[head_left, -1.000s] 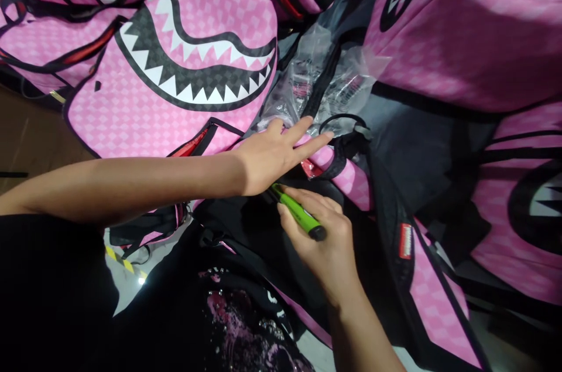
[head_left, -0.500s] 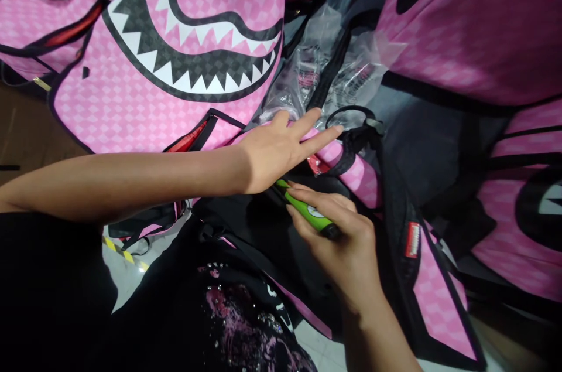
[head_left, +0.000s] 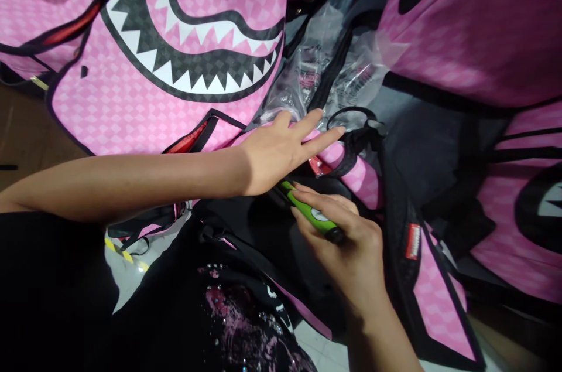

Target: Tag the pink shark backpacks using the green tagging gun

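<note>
The bag [head_left: 365, 180] lies under the left hand [head_left: 278, 152], which rests on it, fingers spread; just below, I see the right hand [head_left: 346, 243] clasping the green tool [head_left: 309, 214], its long axis slanting up toward the left wrist [head_left: 248, 171].

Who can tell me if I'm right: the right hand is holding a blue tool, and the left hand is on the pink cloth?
Not quite: the tool is green, not blue, as the head view shows. The right hand is holding it, and the left hand is on the pink cloth.
</note>
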